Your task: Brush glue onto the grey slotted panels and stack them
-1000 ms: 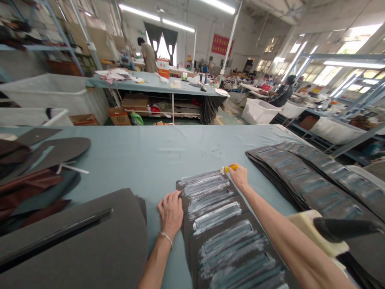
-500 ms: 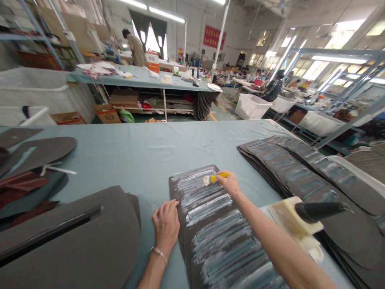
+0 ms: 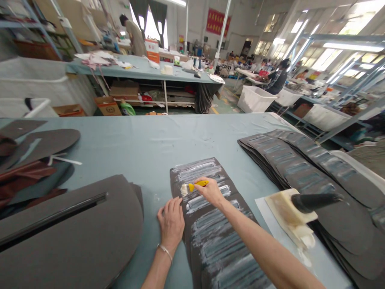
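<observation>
A dark panel (image 3: 188, 226) with several slots lies on the blue-green table, streaked with white, wet-looking paste. My right hand (image 3: 209, 190) grips a brush (image 3: 198, 184) by its yellow handle; the pale bristles touch the panel near its left edge. Flat beside that edge rests my left hand (image 3: 172, 220), its fingertips at the panel's border and nothing held. To the right, a cream container (image 3: 285, 208) with a black cylinder (image 3: 315, 202) across it sits on a white sheet.
Stacked slotted panels (image 3: 279, 160) lie at the right. A large dark piece (image 3: 75, 237) with a black strip occupies the left, near brown-red material (image 3: 27, 180). Beyond the table (image 3: 144, 136) are another table, a white bin (image 3: 255, 99) and people.
My right hand has moved the brush left and toward me, across the panel to its left edge. My left hand stays beside the panel. The camera view has shifted slightly.
</observation>
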{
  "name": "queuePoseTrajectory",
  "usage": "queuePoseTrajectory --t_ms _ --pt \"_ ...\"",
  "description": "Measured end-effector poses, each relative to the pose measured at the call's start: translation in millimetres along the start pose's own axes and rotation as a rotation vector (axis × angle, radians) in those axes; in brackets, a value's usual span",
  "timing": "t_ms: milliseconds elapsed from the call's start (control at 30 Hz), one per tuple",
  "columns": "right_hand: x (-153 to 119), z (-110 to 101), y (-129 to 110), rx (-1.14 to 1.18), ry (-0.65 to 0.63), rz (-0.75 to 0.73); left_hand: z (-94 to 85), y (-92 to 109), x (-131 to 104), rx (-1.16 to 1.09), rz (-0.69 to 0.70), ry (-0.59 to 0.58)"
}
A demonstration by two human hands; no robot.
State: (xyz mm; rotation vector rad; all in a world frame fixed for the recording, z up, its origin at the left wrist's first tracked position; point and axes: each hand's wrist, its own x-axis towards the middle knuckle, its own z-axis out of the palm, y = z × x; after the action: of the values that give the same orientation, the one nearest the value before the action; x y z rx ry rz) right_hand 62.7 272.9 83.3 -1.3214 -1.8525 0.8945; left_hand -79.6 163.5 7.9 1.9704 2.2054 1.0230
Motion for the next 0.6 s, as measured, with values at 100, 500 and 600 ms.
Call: queuePoseTrajectory --t_ms 100,500,600 --pt "12 -47 26 -0.126 0.165 0.076 -0.8 1 0 0.018 -0.001 0.012" --pt "18 -101 46 -0.507 0.328 0.068 -0.2 1 1 0.029 0.014 0.039" --pt "19 -102 48 -0.546 0.331 0.037 0.2 1 1 0.033 0.013 0.034"
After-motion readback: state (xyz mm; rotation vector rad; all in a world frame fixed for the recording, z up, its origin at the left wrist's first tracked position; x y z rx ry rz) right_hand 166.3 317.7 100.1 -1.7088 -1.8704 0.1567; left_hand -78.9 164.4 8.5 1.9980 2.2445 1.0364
